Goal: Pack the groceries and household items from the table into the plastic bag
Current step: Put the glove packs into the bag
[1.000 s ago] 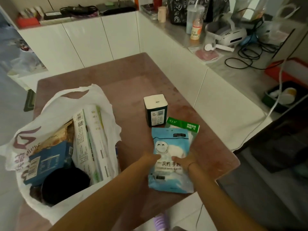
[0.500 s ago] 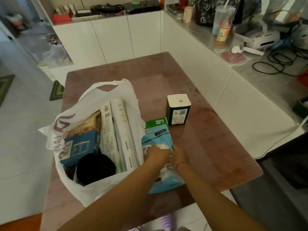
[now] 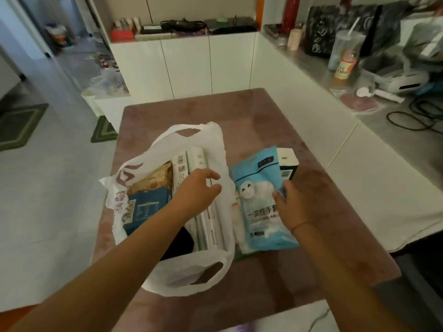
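Right hand [image 3: 293,207] grips light-blue smiley pouch [image 3: 260,221]; left hand [image 3: 194,191] relaxed over white bag [image 3: 155,149].

Around the left hand [image 3: 196,190], the thin white plastic bag [image 3: 153,156] is soft, crinkled film with a faint sheen. Under that hand, the long white cardboard boxes [image 3: 191,159] and the dark-blue cardboard box [image 3: 146,207] look matt and printed. In the right hand [image 3: 294,204], the light-blue plastic packet [image 3: 259,219] is glossy, wrinkled film. Just beyond it, the green-and-white carton [image 3: 286,159] looks like smooth card. The reddish-brown bench [image 3: 263,111] is smooth with a dull shine.
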`<state>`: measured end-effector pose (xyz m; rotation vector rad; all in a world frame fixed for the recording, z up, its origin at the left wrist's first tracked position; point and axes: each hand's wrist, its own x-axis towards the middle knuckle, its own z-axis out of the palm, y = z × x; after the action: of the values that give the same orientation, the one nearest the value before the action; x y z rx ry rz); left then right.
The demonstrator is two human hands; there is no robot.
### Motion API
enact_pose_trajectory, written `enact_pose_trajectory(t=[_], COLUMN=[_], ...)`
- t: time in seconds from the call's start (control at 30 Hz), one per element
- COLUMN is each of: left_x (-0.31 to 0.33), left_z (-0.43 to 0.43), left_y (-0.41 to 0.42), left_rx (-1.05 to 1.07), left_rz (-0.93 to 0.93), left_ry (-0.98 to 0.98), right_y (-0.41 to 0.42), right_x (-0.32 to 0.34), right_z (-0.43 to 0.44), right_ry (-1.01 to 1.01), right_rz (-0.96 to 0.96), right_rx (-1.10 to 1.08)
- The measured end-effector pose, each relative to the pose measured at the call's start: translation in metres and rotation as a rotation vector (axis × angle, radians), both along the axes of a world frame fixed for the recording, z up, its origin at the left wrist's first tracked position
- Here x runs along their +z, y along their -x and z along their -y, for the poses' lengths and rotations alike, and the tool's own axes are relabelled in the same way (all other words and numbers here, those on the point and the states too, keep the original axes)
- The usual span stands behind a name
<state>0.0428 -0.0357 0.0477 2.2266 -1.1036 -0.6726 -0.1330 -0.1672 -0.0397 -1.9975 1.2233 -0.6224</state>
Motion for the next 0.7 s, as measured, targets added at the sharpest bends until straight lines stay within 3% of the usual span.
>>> enact_pose_trajectory(t=[0.13, 0.2, 0.27, 0.33, 0.47, 0.57, 0.63, 0.7], left_x=[0.008, 0.015, 0.018, 0.018, 0.012, 0.011, 0.01, 0.007], left_z=[-0.014, -0.022, -0.03, -0.037, -0.05, -0.056, -0.059, -0.061], left_y=[-0.02, -0.034, -0.049, -0.061, -0.082, -0.09, -0.092, -0.094], left_rx=[0.016, -0.013, -0.05, -0.025, 0.095, 0.14, 0.151, 0.157], left_rz=[0.303, 0.517, 0.723, 0.834, 0.811, 0.775, 0.715, 0.662], left_ry=[0.172, 0.163, 0.06, -0.059, -0.405, -0.475, -0.427, -0.343], right_y=[-0.01, -0.015, -0.02, -0.028, -0.052, -0.081, -0.108, -0.135], right_x=[0.078, 0.114, 0.135, 0.138, 0.108, 0.079, 0.06, 0.049], right_z=[0.003, -0.002, -0.006, -0.015, -0.046, -0.064, -0.064, -0.065], right_ry=[0.148, 0.143, 0.039, -0.129, -0.478, -0.729, -0.73, -0.605], right_rz=[0.22, 0.361, 0.496, 0.507, 0.32, 0.238, 0.265, 0.238], right_rx=[-0.082, -0.099, -0.075, 0.005, 0.226, 0.249, 0.18, 0.134])
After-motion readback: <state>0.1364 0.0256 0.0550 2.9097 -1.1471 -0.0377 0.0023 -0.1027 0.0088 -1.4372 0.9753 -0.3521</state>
